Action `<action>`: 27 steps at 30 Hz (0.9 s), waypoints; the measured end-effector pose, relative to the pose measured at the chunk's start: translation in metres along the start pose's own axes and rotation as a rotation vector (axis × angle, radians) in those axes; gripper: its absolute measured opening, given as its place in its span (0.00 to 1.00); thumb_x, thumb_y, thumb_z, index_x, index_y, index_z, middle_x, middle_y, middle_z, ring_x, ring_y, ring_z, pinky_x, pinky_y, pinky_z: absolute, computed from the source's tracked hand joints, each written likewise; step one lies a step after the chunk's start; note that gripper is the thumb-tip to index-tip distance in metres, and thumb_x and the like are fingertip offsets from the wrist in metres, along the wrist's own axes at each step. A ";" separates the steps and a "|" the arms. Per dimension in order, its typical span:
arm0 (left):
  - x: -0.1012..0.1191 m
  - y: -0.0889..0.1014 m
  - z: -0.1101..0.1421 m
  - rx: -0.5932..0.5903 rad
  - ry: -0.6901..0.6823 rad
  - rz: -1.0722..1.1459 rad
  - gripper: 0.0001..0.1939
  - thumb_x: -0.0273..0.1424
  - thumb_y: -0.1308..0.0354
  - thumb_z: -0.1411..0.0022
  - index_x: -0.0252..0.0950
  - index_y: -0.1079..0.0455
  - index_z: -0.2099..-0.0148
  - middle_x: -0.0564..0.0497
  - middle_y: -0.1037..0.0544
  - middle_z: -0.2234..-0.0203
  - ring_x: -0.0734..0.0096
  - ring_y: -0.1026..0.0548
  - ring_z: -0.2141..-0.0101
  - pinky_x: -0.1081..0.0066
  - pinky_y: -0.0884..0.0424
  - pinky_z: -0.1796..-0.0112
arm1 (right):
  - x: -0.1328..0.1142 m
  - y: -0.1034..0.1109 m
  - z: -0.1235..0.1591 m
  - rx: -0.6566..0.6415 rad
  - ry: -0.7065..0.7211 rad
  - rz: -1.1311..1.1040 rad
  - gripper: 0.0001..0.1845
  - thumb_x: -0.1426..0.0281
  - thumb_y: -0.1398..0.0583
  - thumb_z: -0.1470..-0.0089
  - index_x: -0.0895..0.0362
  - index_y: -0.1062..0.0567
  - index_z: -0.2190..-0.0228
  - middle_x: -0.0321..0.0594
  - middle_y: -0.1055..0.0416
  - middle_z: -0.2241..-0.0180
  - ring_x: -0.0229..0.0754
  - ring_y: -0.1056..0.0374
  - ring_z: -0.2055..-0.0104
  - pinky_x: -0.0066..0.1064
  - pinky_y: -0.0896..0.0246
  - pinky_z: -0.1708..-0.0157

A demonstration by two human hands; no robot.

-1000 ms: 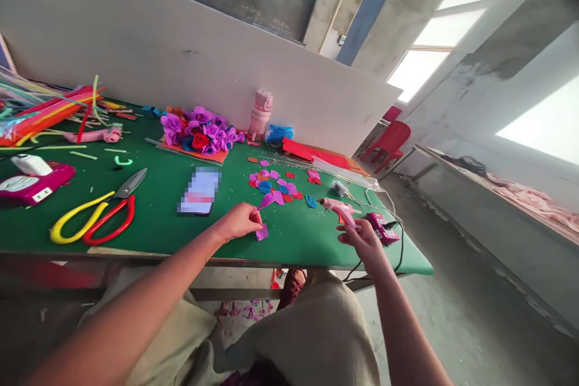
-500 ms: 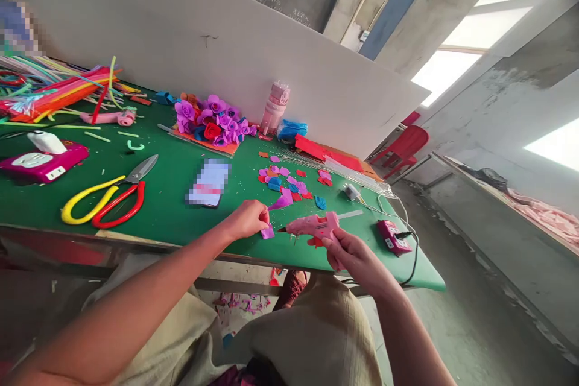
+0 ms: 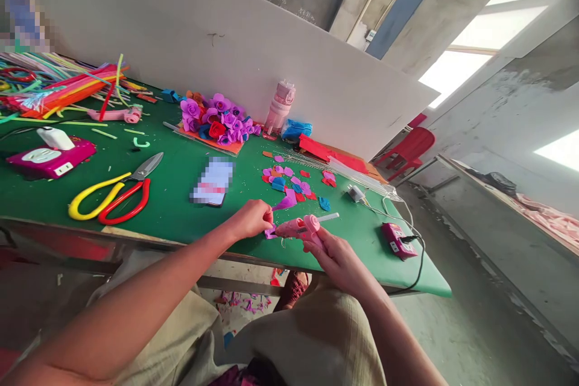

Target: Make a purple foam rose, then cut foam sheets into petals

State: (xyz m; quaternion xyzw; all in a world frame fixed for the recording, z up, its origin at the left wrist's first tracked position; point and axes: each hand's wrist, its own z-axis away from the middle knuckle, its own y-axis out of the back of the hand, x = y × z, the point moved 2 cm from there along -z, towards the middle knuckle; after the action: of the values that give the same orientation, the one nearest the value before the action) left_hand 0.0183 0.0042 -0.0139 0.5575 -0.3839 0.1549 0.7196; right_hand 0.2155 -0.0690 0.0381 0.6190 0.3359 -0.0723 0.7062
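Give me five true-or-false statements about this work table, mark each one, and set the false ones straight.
1. The left hand pinches a purple piece. True.
2. The right hand holds the scissors. False: the right hand holds a pink glue gun, and the scissors lie on the table.
3. The phone lies between the scissors and the left hand. True.
4. Both handles of the scissors are yellow. False: one is yellow, the other red.
5. The pink bottle lies on its side. False: the pink bottle stands upright.
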 end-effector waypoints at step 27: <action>0.000 0.000 0.001 -0.002 -0.005 0.014 0.05 0.22 0.43 0.54 0.34 0.26 0.75 0.55 0.25 0.81 0.72 0.28 0.74 0.76 0.40 0.74 | -0.004 -0.005 -0.001 -0.008 0.024 0.154 0.15 0.60 0.53 0.37 0.55 0.34 0.68 0.35 0.32 0.76 0.39 0.38 0.75 0.29 0.49 0.75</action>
State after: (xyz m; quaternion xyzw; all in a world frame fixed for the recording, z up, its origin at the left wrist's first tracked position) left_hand 0.0176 0.0033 -0.0135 0.5544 -0.3898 0.1583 0.7181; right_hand 0.2098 -0.0703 0.0359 0.6411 0.2960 -0.0087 0.7080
